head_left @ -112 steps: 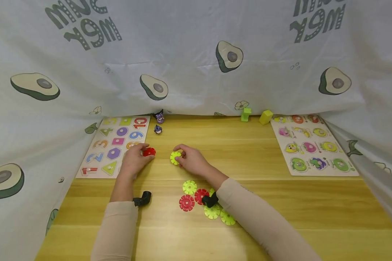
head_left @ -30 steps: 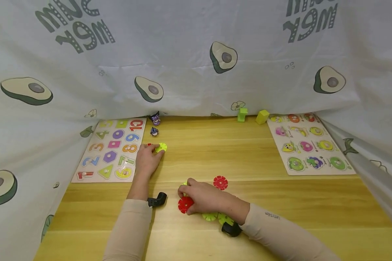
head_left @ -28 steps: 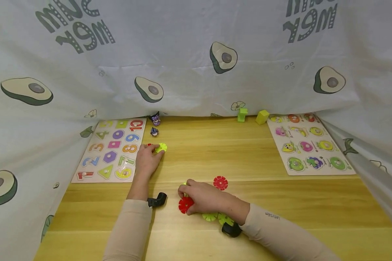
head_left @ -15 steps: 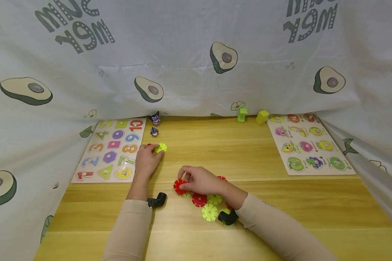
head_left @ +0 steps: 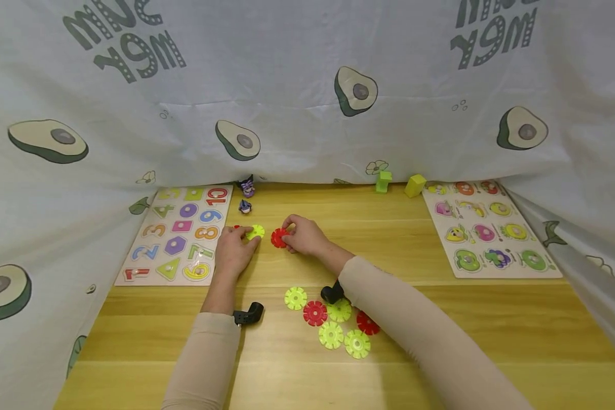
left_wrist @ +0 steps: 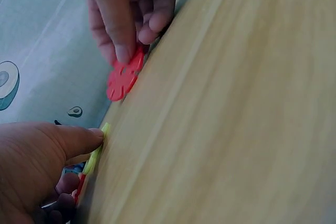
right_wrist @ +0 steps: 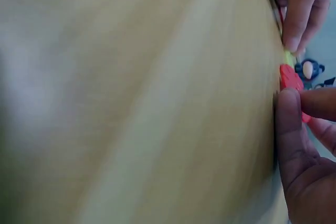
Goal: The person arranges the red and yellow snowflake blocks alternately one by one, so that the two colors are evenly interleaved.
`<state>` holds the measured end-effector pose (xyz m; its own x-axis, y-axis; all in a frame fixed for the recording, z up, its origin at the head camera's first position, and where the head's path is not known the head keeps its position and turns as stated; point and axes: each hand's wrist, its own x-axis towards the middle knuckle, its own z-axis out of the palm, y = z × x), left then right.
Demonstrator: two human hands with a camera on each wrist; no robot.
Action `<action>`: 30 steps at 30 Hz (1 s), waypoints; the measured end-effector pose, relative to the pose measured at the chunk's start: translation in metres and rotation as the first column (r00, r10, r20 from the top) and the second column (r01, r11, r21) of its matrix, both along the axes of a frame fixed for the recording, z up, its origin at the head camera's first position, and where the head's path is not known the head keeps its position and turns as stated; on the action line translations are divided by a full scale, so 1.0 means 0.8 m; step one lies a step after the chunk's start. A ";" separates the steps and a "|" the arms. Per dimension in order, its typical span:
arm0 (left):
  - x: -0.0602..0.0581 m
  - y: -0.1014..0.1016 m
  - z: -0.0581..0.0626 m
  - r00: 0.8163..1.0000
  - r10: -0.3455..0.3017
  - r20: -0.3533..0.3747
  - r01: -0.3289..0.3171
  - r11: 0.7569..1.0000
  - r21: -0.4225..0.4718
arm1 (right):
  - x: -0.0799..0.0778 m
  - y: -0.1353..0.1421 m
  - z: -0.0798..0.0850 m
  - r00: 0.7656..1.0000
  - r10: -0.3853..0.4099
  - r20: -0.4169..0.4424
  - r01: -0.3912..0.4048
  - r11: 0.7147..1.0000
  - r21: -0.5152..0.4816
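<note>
"Two hands are on the discs. What's changed since half a second ago?"

"The right hand (head_left: 307, 236) has come up from the loose discs (head_left: 315, 313) and is now near the left hand (head_left: 234, 250). It has a red disc (head_left: 278, 238) pinched between thumb and fingers."

"And the left?"

"Same spot as before, fingers bent, thumb and forefinger closed on a yellow disc (head_left: 257, 232). A sliver of a second red disc (head_left: 237, 227) shows by those fingers; I can't tell whether the two are joined."

"Are the held discs touching?"

"No, a narrow gap runs between the red edge and the yellow one."

"How much room around them?"

"Tight on the left: the right edge of the number board (head_left: 151, 241) is right beside the left hand, and two small figures (head_left: 247, 187) stand just behind. On the right, plain table (head_left: 517, 330) runs wide to the fruit board (head_left: 507, 245). The back edge meets the curtain (head_left: 287, 85), with two blocks (head_left: 415, 185) near it. Nearer the person, the loose discs lie partly alongside the right sleeve (head_left: 415, 336)."
</note>
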<state>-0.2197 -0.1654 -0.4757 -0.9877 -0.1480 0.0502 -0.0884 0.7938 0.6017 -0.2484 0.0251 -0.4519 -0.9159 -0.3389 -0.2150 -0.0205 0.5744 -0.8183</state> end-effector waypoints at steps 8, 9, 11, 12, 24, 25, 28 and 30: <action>0.002 0.003 -0.001 1.000 -0.018 -0.009 0.018 1.000 0.002 | -0.023 -0.014 0.004 0.998 -0.036 0.052 0.030 0.992 0.121; 0.002 0.003 -0.002 1.000 -0.020 -0.009 0.020 1.000 0.001 | -0.023 -0.015 0.004 0.998 -0.043 0.055 0.035 0.990 0.135; 0.002 0.004 -0.002 1.000 -0.020 -0.009 0.020 1.000 0.001 | -0.023 -0.016 0.004 0.997 -0.056 0.057 0.046 0.987 0.153; 0.002 0.005 -0.003 1.000 -0.021 -0.009 0.021 1.000 0.001 | -0.023 -0.016 0.004 0.997 -0.059 0.055 0.049 0.986 0.159; 0.003 0.013 0.003 1.000 -0.016 -0.013 0.016 0.999 0.029 | 0.010 0.022 -0.002 0.999 0.043 0.005 -0.043 0.998 0.039; 0.003 0.014 0.005 1.000 -0.023 -0.018 0.024 0.999 0.033 | 0.018 0.027 0.000 0.998 0.066 0.002 -0.066 0.997 0.051; 0.001 0.013 0.009 0.996 -0.087 -0.020 0.088 0.995 0.046 | 0.040 0.041 0.006 0.988 0.156 -0.001 -0.155 0.984 0.084; -0.001 0.011 0.012 0.988 -0.153 0.001 0.153 0.986 0.060 | 0.054 0.047 0.011 0.975 0.223 0.002 -0.222 0.970 0.095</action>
<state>-0.2202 -0.1566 -0.4663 -0.9992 0.0023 0.0398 0.0276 0.7608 0.6484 -0.2049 0.0629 -0.4433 -0.8217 -0.5133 -0.2476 -0.1635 0.6286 -0.7603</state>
